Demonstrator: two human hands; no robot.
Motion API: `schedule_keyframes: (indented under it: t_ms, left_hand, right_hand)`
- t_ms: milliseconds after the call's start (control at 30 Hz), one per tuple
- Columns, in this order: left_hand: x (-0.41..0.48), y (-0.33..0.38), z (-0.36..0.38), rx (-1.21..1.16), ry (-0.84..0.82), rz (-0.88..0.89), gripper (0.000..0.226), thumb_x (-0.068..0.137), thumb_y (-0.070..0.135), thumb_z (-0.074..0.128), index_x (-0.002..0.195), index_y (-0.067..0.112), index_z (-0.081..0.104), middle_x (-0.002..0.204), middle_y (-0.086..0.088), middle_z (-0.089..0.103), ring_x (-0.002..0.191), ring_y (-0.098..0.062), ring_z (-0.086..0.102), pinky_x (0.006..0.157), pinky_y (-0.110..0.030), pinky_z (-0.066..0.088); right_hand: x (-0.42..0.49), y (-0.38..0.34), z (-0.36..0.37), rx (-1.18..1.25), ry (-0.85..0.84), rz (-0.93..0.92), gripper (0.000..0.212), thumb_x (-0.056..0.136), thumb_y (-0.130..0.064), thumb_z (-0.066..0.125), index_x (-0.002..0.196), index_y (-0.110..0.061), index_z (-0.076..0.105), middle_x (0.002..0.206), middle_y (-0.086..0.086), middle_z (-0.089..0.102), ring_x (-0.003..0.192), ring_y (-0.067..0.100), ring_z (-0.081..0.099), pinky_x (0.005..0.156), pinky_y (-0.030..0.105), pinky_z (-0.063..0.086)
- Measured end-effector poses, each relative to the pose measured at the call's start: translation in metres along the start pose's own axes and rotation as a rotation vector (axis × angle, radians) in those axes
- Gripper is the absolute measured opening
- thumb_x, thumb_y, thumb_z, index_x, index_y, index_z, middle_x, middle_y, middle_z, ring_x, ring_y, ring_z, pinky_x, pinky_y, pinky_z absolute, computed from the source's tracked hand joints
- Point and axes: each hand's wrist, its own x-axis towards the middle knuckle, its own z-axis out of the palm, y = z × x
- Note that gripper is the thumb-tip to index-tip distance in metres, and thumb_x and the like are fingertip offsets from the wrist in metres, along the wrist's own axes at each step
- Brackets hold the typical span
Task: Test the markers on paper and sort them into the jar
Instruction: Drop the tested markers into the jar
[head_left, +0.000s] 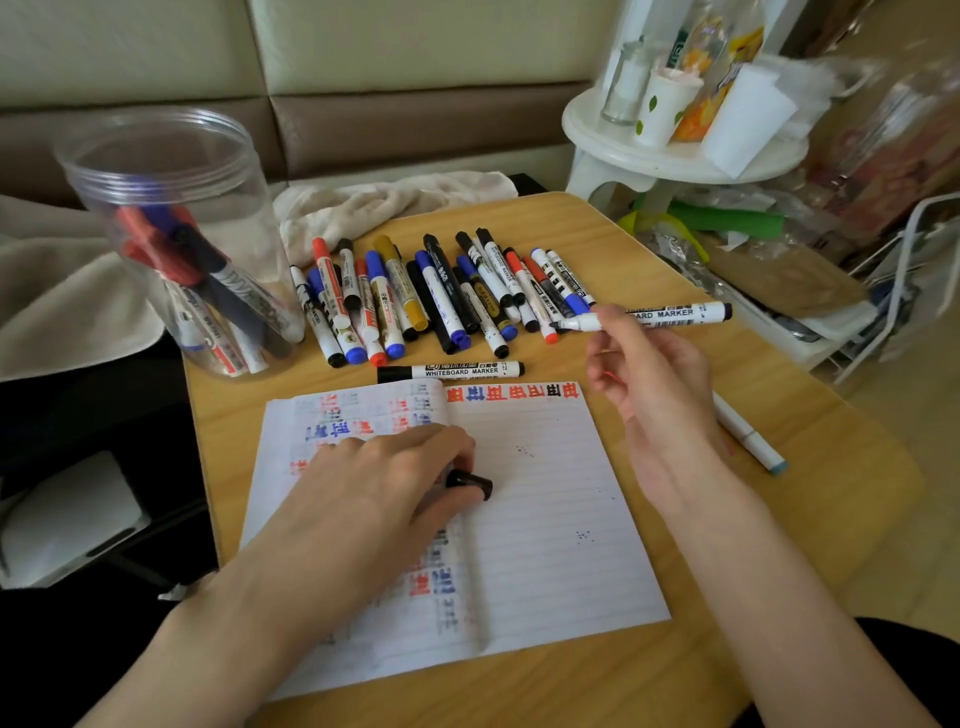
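Your right hand (649, 374) pinches an uncapped whiteboard marker (675, 313) near its nib. It hangs above the table (779, 519), just beside the untested pile (441, 296) and off the paper (545, 519). Your left hand (384, 467) rests on the paper, pinching the black cap (470, 482). So short a hold could let the long barrel tip, and the nib could ink your fingers or the pile. The jar (171, 234) stands well apart, so recap first.

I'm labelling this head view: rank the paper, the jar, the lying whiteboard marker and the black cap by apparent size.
Largest to smallest: paper, jar, whiteboard marker, black cap (partly hidden under the left hand).
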Motion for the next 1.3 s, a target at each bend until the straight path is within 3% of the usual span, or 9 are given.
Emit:
schedule_keyframes:
  t_ms: [100, 200, 300, 433, 700, 933, 1300]
  left_hand:
    - [0.000, 0.001, 0.001, 0.001, 0.001, -0.003, 0.040, 0.094, 0.067, 0.033, 0.114, 0.041, 0.056, 0.112, 0.023, 0.066, 0.081, -0.006, 0.068, 0.067, -0.031, 0.057]
    - [0.000, 0.003, 0.000, 0.014, -0.014, -0.011, 0.044, 0.093, 0.067, 0.028, 0.115, 0.040, 0.055, 0.115, 0.022, 0.064, 0.085, -0.008, 0.068, 0.072, -0.033, 0.057]
    - [-0.002, 0.007, 0.002, 0.056, -0.008, -0.004, 0.044, 0.095, 0.062, 0.025, 0.117, 0.038, 0.053, 0.116, 0.018, 0.062, 0.084, -0.013, 0.067, 0.070, -0.036, 0.055]
    - [-0.005, 0.008, 0.003, 0.060, 0.025, 0.006, 0.038, 0.097, 0.059, 0.025, 0.112, 0.036, 0.052, 0.112, 0.016, 0.060, 0.078, -0.019, 0.065, 0.065, -0.039, 0.052]
    - [-0.003, 0.004, 0.008, 0.030, 0.056, 0.057, 0.031, 0.100, 0.054, 0.029, 0.105, 0.032, 0.050, 0.123, 0.015, 0.058, 0.068, -0.020, 0.064, 0.057, -0.035, 0.052]
    - [-0.005, 0.005, 0.006, 0.057, 0.054, 0.054, 0.030, 0.102, 0.055, 0.027, 0.107, 0.032, 0.047, 0.124, 0.016, 0.053, 0.068, -0.020, 0.061, 0.059, -0.035, 0.050]
    - [-0.003, 0.001, 0.012, 0.084, 0.105, 0.074, 0.029, 0.101, 0.054, 0.033, 0.101, 0.032, 0.051, 0.117, 0.016, 0.059, 0.057, -0.016, 0.059, 0.048, -0.029, 0.043]
  right_hand:
    - [0.001, 0.003, 0.006, -0.066, -0.014, -0.018, 0.015, 0.094, -0.025, 0.077, 0.089, -0.011, 0.075, 0.071, 0.000, 0.068, 0.063, 0.012, 0.058, 0.062, 0.028, 0.047]
    - [-0.008, 0.014, 0.018, -0.199, -0.135, -0.054, 0.023, 0.095, -0.028, 0.075, 0.086, -0.007, 0.074, 0.070, 0.001, 0.069, 0.062, 0.010, 0.059, 0.057, 0.021, 0.049]
    - [-0.013, 0.030, 0.033, -0.292, -0.238, -0.102, 0.013, 0.096, -0.024, 0.074, 0.093, -0.011, 0.074, 0.069, -0.003, 0.071, 0.060, 0.007, 0.062, 0.057, 0.018, 0.050]
    - [-0.012, 0.048, 0.043, -0.409, -0.185, -0.191, 0.015, 0.094, -0.022, 0.076, 0.083, -0.012, 0.073, 0.066, -0.009, 0.073, 0.059, 0.003, 0.066, 0.056, 0.016, 0.049]
    - [-0.009, 0.058, 0.042, -0.392, -0.151, -0.239, 0.006, 0.093, -0.018, 0.075, 0.087, -0.016, 0.074, 0.071, -0.002, 0.074, 0.066, 0.018, 0.067, 0.065, 0.038, 0.058]
    - [-0.007, 0.062, 0.043, -0.389, -0.179, -0.264, 0.009, 0.093, -0.017, 0.075, 0.084, -0.019, 0.074, 0.072, -0.004, 0.075, 0.063, 0.020, 0.064, 0.062, 0.034, 0.055]
    - [-0.006, 0.066, 0.042, -0.421, -0.210, -0.313, 0.006, 0.092, -0.020, 0.076, 0.087, -0.019, 0.076, 0.074, 0.001, 0.076, 0.070, 0.034, 0.069, 0.066, 0.053, 0.061]
